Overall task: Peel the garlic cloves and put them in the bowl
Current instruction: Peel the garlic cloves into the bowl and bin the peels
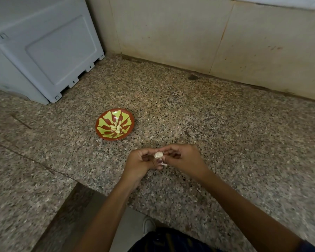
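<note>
A white garlic clove (pixel 158 154) is held above the granite counter between both hands. My left hand (pixel 141 164) grips it from the left with curled fingers. My right hand (pixel 182 159) pinches it from the right, thumb and fingertips on the clove. A strip of papery skin (pixel 164 164) hangs below the clove. The red bowl with a yellow-green pattern (pixel 105 120) sits on the counter up and left of my hands. Several peeled cloves (pixel 117 127) lie at its bottom.
A grey plastic appliance (pixel 44 51) stands at the back left of the speckled granite counter (pixel 225 133). A beige tiled wall (pixel 189 33) runs behind it. The counter's front edge (pixel 91 186) steps down at the lower left, with floor below.
</note>
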